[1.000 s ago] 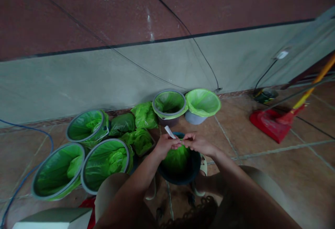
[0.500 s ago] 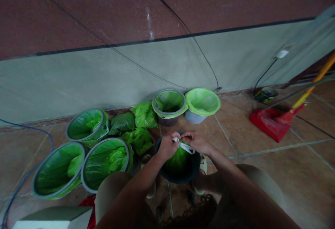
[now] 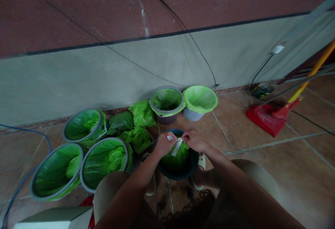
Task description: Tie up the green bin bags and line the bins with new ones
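Between my knees stands a dark blue bucket (image 3: 192,171) with a green plastic bag (image 3: 176,157) inside it, gathered at the top. White drawstrings (image 3: 177,146) come out of the gathered neck. My left hand (image 3: 165,143) pinches a white string end on the left side. Across from it, my right hand (image 3: 195,140) is closed at the right of the neck, its fingertips on the drawstring. Both hands are above the bucket's far rim, a short gap apart.
Several bins with green liners stand left, including one lined bin (image 3: 89,126). Filled green bags (image 3: 142,113) lie by the wall. A lined grey bucket (image 3: 193,114) stands ahead. To the right is a red dustpan (image 3: 267,119) with a yellow handle. A blue hose (image 3: 49,145) runs along the left.
My hands have drawn slightly apart. The hanging white string has swung from the right side to the middle of the bag's neck. The whole view has shifted a little.
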### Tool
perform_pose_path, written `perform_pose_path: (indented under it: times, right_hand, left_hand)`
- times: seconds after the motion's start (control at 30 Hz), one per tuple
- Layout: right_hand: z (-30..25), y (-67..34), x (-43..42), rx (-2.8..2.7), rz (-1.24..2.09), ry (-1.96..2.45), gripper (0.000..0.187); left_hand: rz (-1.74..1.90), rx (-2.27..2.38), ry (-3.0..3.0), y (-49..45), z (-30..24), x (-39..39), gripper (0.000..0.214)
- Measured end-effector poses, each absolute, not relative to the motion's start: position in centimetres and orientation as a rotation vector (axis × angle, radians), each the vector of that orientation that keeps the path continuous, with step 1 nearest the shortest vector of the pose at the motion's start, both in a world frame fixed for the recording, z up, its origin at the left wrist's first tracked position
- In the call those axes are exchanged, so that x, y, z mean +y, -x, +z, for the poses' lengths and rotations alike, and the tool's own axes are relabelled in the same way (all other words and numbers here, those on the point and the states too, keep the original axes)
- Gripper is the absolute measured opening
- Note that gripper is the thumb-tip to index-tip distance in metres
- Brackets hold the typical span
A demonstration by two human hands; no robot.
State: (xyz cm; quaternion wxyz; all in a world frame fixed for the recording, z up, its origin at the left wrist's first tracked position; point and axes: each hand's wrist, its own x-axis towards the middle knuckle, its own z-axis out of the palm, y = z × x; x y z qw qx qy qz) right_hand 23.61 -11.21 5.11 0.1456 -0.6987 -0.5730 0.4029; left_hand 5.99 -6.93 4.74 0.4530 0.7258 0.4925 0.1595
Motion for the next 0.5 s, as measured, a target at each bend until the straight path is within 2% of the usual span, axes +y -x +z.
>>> perform_pose_path:
  times: [0.1,0.27,0.4,0.43,0.5]
  right_hand:
    - [4.2,-23.6,-11.4,-1.900,0.887,2.338,0.026]
    - [3.5,-23.8,-11.9,-1.969,0.867,2.369,0.036]
    - [2.6,-22.9,-12.7,-2.120,0.930,2.077,0.073]
    - [2.3,-22.5,-12.9,-2.177,0.952,2.015,0.074]
    - [1.7,-21.6,-13.5,-2.281,0.976,2.004,0.059]
  left_hand:
    - [0.073,1.326,-2.020,-5.5,3.8,-6.5,0.014]
    - [-0.231,1.337,-2.170,-5.2,3.0,-6.7,0.022]
    - [-0.380,1.318,-2.180,-5.2,3.3,-7.3,0.034]
    - [-0.414,1.292,-2.175,-5.3,3.3,-7.5,0.041]
    - [-0.461,1.224,-2.155,-5.4,3.1,-8.1,0.062]
